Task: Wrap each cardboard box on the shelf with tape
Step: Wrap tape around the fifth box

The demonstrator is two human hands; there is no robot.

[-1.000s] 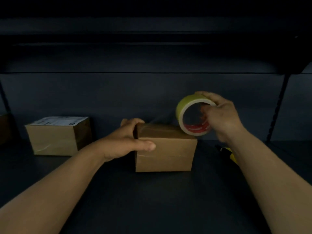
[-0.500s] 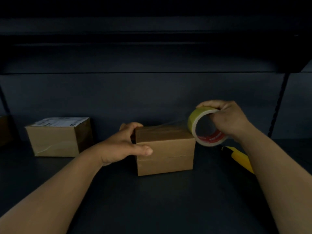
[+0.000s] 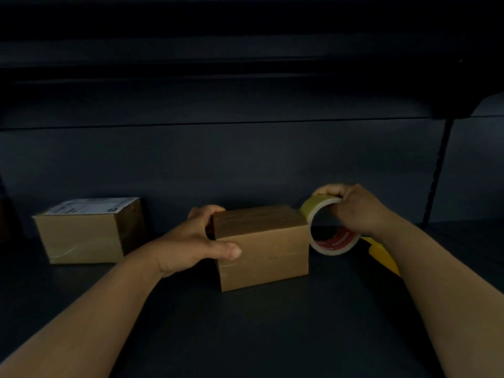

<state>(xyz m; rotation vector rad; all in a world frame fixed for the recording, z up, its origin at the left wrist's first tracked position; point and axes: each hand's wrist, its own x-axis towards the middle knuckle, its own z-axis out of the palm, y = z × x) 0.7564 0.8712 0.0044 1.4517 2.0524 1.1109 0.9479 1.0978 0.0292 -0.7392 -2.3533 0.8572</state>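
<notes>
The left hand [image 3: 196,242] covers the upper left corner of the middle cardboard box [image 3: 263,248]; its fingers [image 3: 207,212] curl behind the box's far edge, so their tips are out of sight. The right hand [image 3: 354,211] hides the top and right rim of the tape roll [image 3: 331,227], and the red print inside the core is too small to read. A yellow object [image 3: 381,255] lies mostly behind the right forearm, its kind unclear. The label on the left box [image 3: 87,231] is too blurred to read. Both forearms are cut off by the bottom edge.
</notes>
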